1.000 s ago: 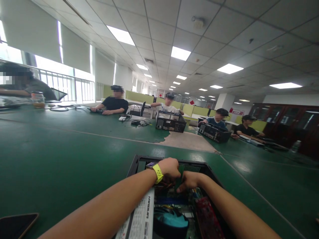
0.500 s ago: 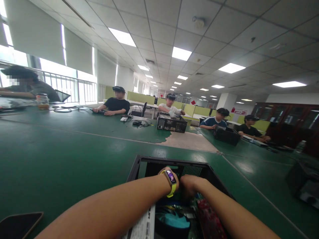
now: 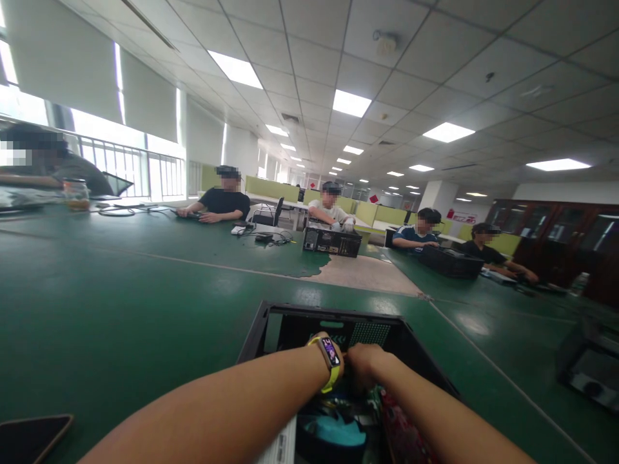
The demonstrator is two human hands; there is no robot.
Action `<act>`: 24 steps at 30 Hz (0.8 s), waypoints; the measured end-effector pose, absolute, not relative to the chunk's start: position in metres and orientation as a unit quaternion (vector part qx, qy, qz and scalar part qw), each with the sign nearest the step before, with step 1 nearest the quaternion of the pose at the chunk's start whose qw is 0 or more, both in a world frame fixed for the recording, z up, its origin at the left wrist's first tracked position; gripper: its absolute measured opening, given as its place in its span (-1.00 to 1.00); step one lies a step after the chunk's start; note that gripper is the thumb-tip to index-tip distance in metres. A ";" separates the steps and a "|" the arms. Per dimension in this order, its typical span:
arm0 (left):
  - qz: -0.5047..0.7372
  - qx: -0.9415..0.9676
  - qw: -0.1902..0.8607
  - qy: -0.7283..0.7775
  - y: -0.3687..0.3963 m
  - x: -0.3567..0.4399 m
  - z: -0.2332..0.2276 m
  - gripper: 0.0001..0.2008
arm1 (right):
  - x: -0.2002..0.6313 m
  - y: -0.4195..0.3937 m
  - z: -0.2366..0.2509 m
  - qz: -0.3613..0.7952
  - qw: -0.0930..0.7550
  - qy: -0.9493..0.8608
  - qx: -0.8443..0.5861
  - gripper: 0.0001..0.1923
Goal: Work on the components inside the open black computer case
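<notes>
Both my hands reach down into an open black computer case [image 3: 264,322] on the green table. My left hand [image 3: 342,365], with a yellow-banded watch [image 3: 331,354] on the wrist, and my right hand [image 3: 363,362] are side by side near the case's back wall, almost touching. Their fingers point down among the parts and are hidden, so I cannot tell what they hold. Closer to me in the case are a blue cooler fan [image 3: 333,430], a red card [image 3: 401,433] and a white-labelled power supply [image 3: 283,449].
A dark phone [image 3: 29,435] lies at the table's near left corner. Several people sit across the table [image 3: 120,290], two with computer cases [image 3: 331,241] [image 3: 449,262]. Another case [image 3: 587,372] sits at the right edge. Cables and a jar [image 3: 76,193] lie far left.
My hands have sunk deeper into the case and my left wrist has turned, so the watch face now shows. A co-worker's case at the far right has been moved lower.
</notes>
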State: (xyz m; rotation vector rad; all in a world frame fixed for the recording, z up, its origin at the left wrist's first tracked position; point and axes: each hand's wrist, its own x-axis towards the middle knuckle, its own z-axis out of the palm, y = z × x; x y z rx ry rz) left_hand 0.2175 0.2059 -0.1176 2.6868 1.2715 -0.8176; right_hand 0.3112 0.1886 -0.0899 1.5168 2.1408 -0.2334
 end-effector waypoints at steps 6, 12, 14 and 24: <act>-0.298 0.863 0.013 0.409 0.204 0.218 -0.114 -0.30 | 0.312 0.189 -0.085 -0.076 0.283 0.774 0.561 -0.43; -0.205 0.859 0.029 0.468 0.202 0.221 -0.122 -0.55 | 0.314 0.193 -0.088 -0.078 0.287 0.768 0.567 -0.52; -0.204 0.858 0.027 0.471 0.202 0.222 -0.123 -0.58 | 0.314 0.193 -0.089 -0.080 0.289 0.766 0.568 -0.54; -0.179 0.866 0.058 0.463 0.208 0.221 -0.126 -0.57 | 0.315 0.193 -0.090 -0.092 0.281 0.763 0.575 -0.57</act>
